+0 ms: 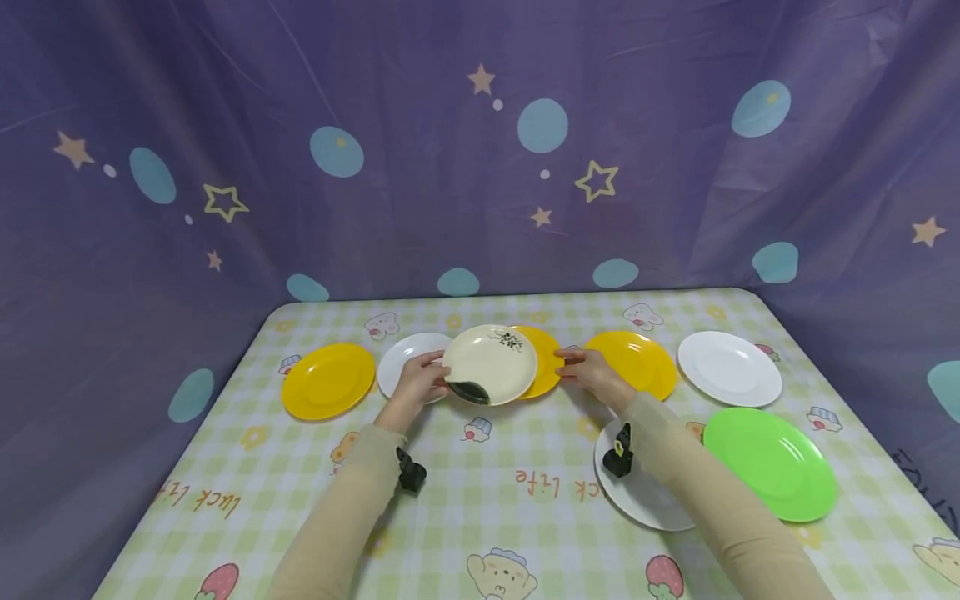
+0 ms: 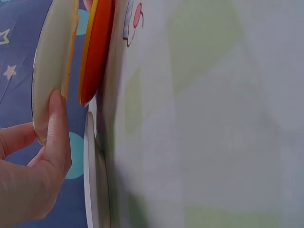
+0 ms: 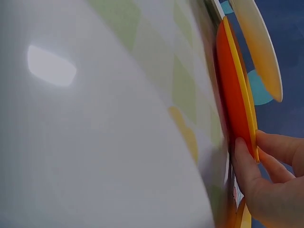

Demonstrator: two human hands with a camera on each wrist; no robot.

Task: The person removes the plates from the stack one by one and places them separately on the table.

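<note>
My left hand pinches the rim of a cream plate that has a dark green patch and a small black floral print. In the left wrist view, that cream plate is raised off the table, thumb on one face and fingers on the other. My right hand grips the right edge of a yellow plate, partly hidden behind the cream one. Seen from the right wrist, the yellow plate is tilted, with a gap between it and the cream plate.
Left of the hands lie a yellow plate and a white plate. To the right are another yellow plate, a white plate, a green plate and a white plate beneath my right forearm. A checked cloth covers the table.
</note>
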